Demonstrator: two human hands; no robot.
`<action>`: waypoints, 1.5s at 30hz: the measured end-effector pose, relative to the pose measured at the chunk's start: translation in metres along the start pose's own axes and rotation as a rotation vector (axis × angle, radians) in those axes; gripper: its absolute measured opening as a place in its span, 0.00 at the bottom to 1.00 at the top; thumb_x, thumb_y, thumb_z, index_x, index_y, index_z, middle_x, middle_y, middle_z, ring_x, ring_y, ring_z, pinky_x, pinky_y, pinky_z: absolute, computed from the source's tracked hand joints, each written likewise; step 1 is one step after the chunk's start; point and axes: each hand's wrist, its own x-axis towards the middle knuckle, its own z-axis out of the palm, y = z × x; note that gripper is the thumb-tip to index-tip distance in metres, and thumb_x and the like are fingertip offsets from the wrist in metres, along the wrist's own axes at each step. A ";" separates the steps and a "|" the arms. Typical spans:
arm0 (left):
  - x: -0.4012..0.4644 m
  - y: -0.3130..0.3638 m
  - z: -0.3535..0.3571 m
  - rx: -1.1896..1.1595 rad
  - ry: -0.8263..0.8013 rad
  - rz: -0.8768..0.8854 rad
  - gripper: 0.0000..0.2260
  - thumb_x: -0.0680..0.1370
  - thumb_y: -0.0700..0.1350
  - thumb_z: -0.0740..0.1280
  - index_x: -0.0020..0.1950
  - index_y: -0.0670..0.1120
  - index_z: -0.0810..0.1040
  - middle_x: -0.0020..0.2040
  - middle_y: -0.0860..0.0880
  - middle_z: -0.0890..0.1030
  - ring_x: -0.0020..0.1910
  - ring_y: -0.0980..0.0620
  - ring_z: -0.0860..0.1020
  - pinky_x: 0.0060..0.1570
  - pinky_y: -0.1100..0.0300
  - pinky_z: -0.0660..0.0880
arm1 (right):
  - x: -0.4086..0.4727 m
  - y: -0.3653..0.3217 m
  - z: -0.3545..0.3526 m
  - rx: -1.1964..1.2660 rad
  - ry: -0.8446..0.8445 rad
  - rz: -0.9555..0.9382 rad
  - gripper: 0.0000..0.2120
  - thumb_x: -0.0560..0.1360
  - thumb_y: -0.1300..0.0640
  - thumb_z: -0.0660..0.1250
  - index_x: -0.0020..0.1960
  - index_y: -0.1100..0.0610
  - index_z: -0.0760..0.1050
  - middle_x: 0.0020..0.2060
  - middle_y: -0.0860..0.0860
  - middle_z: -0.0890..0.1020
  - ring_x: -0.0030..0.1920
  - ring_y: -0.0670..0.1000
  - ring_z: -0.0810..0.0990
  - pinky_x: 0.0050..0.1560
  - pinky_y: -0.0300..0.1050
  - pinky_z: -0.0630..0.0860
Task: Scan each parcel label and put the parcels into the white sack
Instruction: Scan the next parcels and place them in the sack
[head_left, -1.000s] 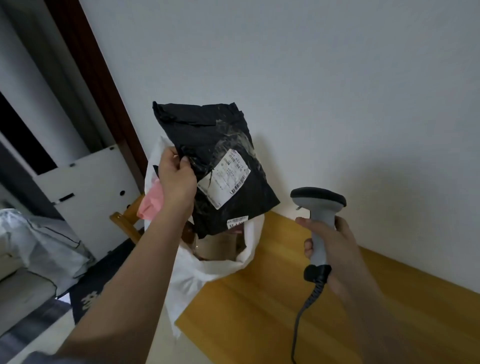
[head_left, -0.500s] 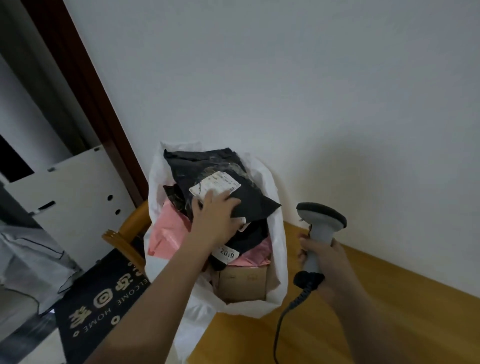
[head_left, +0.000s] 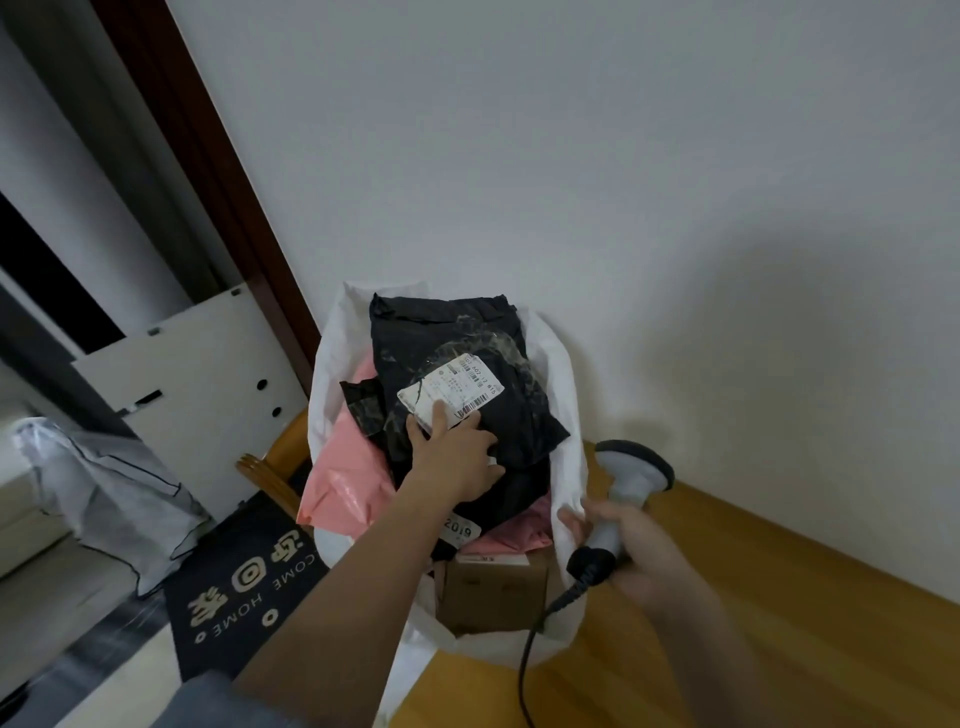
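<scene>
Left hand (head_left: 457, 457), fingers flat, presses black parcel (head_left: 457, 353) atop full white sack (head_left: 563, 374). Right hand (head_left: 639, 551) grips scanner (head_left: 631, 478) beside sack, over counter (head_left: 779, 597).

Wooden surface and floor, with what sits on them.
Yellow-brown wooden surface (head_left: 779, 613) runs along the white wall; the white sack (head_left: 566, 374) stands at its left end (whether the base rests on the wood or hangs over the edge, cannot tell). Lower left, on the floor (head_left: 67, 618): a dark doormat (head_left: 234, 587) with pale lettering, and beside it a crumpled translucent bag (head_left: 104, 493).
</scene>
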 end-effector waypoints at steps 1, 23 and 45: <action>0.002 -0.001 0.000 -0.006 -0.026 -0.007 0.20 0.81 0.57 0.59 0.73 0.56 0.68 0.79 0.53 0.54 0.78 0.38 0.38 0.71 0.31 0.38 | 0.003 -0.001 -0.001 -0.048 0.014 -0.003 0.08 0.76 0.68 0.67 0.55 0.67 0.73 0.37 0.60 0.83 0.33 0.51 0.82 0.37 0.41 0.82; 0.004 -0.123 -0.060 -0.508 0.511 -0.190 0.22 0.77 0.37 0.62 0.71 0.47 0.70 0.69 0.41 0.68 0.68 0.37 0.65 0.65 0.46 0.67 | 0.003 0.013 0.019 -0.112 0.145 -0.345 0.28 0.74 0.68 0.70 0.70 0.57 0.66 0.59 0.62 0.77 0.51 0.61 0.79 0.45 0.56 0.79; -0.096 -0.138 0.108 -1.846 -0.215 -0.677 0.22 0.77 0.54 0.66 0.66 0.42 0.73 0.65 0.39 0.74 0.62 0.36 0.74 0.54 0.39 0.75 | -0.010 0.063 -0.036 -0.332 0.100 -0.047 0.21 0.72 0.72 0.69 0.65 0.66 0.72 0.43 0.60 0.80 0.37 0.55 0.80 0.39 0.51 0.80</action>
